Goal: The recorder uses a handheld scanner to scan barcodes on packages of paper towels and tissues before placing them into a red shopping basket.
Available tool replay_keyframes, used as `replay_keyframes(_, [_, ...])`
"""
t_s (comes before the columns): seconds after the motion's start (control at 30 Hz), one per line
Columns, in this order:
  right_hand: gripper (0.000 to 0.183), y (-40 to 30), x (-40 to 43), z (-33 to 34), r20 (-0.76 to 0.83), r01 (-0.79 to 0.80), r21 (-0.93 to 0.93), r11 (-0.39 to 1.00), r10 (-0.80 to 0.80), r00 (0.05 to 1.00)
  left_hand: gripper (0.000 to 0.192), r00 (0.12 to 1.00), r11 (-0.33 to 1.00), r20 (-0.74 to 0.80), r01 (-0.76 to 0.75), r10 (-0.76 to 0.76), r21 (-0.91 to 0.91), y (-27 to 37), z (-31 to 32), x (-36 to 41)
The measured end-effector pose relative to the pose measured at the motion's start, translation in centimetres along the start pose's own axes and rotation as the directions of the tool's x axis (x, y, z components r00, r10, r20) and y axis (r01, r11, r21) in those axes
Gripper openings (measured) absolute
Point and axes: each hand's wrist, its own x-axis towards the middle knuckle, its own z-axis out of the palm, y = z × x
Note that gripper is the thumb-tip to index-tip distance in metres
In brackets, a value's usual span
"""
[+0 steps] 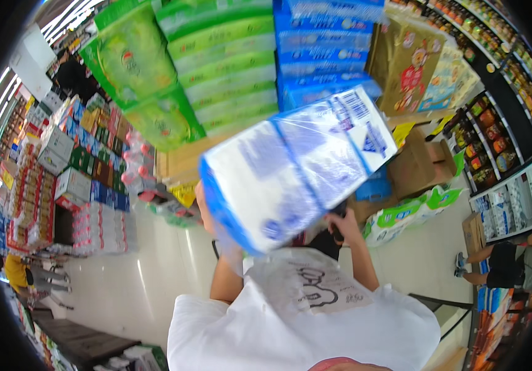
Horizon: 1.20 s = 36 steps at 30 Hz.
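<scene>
A large plastic-wrapped white package with blue bands [294,167] is tilted in front of my chest, with a barcode at its upper right end. My left hand [204,211] grips its left end; most of the fingers are hidden behind the package. Lower right of the package, my right hand [347,225] is closed around a dark object [339,218], whose kind I cannot make out. Beyond the package, blue wrapped packs [324,46] and green wrapped packs [224,65] are stacked high.
Left stand shrink-wrapped bottles [101,227] and stacked cartons [57,143]. On the right are a green-and-white pack [410,215], an open cardboard box [419,162] and store shelves [493,134]. One person [20,273] is far left, another [512,262] far right.
</scene>
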Motion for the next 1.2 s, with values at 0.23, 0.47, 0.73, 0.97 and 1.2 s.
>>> replay_keyframes(0.23, [0.038,1.6,0.5,-0.2,-0.027,-0.067,0.311,0.948,0.079,0.996,0.088,0.728,0.729,0.295,0.673,-0.619,-0.129,-4.4,-5.4,-7.5])
replay_keyframes(0.47, [0.058,6.0,-0.6,-1.1,0.22,-0.147,0.488,0.86,0.042,0.975,0.091,0.624,0.691,0.299,0.673,-0.722,0.264,-0.7,-2.9,-7.5])
replay_keyframes(0.73, [0.06,2.9,-2.0,-0.3,-0.07,-0.136,0.432,0.891,0.184,0.98,0.077,0.297,0.529,0.562,0.79,-0.772,0.309,-6.6,-0.6,-7.8])
replay_keyframes(0.97, [0.041,-5.5,-5.5,2.7,-0.126,0.019,0.064,0.998,-0.011,0.992,0.059,-0.276,-0.606,0.862,0.794,-0.425,-0.044,-12.7,-3.3,-13.6])
replay_keyframes(1.2, [0.067,-6.3,-7.2,5.6,0.2,0.335,-0.046,0.941,-0.32,0.926,0.052,0.164,-0.745,0.95,0.591,-0.265,-0.31,-14.1,-4.1,-15.6])
